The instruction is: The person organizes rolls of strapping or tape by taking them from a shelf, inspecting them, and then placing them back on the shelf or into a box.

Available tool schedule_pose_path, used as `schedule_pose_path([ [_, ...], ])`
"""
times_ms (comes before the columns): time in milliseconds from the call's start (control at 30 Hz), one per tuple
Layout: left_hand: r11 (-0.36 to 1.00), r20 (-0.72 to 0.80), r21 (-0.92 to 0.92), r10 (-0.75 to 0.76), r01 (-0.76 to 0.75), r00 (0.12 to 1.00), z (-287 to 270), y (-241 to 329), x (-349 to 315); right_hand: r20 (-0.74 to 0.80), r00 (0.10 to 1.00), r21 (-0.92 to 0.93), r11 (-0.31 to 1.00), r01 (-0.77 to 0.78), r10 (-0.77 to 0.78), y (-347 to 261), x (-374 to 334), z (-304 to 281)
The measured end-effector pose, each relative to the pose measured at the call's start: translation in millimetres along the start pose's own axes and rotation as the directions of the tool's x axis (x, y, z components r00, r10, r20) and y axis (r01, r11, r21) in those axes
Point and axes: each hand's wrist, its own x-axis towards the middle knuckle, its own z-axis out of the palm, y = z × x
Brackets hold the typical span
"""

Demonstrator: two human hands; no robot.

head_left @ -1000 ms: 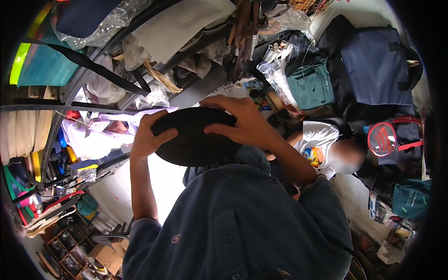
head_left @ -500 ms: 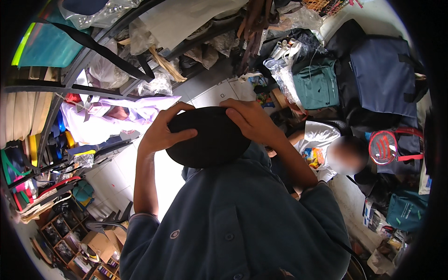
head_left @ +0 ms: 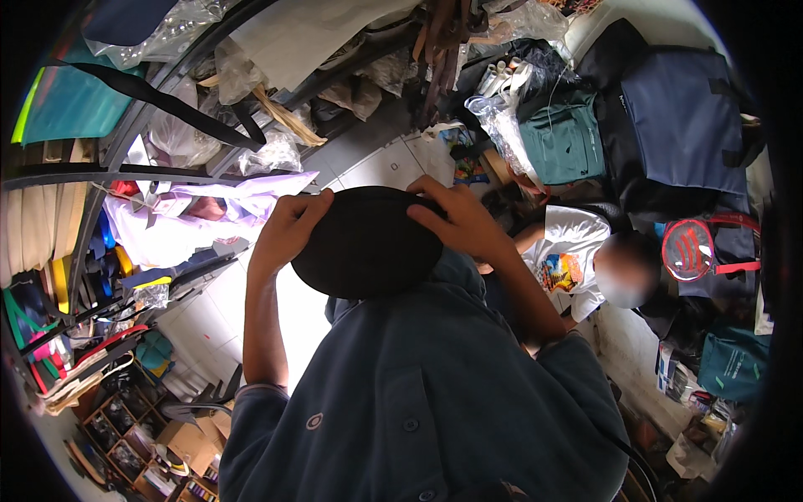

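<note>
A plain black, rounded oval item [head_left: 368,247], seemingly soft or cloth-covered, is held up in front of my chest; its exact kind does not show. My left hand [head_left: 288,227] grips its upper left edge, thumb along the rim and fingers curled behind. At the upper right edge my right hand [head_left: 458,219] pinches it, with thumb and index finger over the near side. The far side of the item and several fingertips are hidden. Its lower edge overlaps the front of my dark shirt [head_left: 393,360].
Metal shelving [head_left: 159,171] with bagged materials runs along the left. A person in a white shirt [head_left: 569,251] sits to the right, below hanging bags, among them a navy bag [head_left: 682,117] and a green bag [head_left: 560,142]. Compartmented wooden shelves [head_left: 117,427] stand lower left.
My left thumb has moved off the face of the black item up to its edge. The item has shifted slightly left, and the view has tilted a little.
</note>
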Motion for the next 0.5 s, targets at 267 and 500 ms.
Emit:
schedule_pose_path([
  [267, 0.932, 0.048, -0.043, 0.361, -0.359, 0.931, 1, 12, -4, -0.106, 0.994, 0.112, 0.993, 0.033, -0.021, 8, -5, 17],
  [500, 0.926, -0.066, -0.179, 0.325, -0.332, 0.943, -16, -29, -13, -0.129, 0.991, 0.091, 0.995, -0.036, 0.048, 11, -29, 34],
])
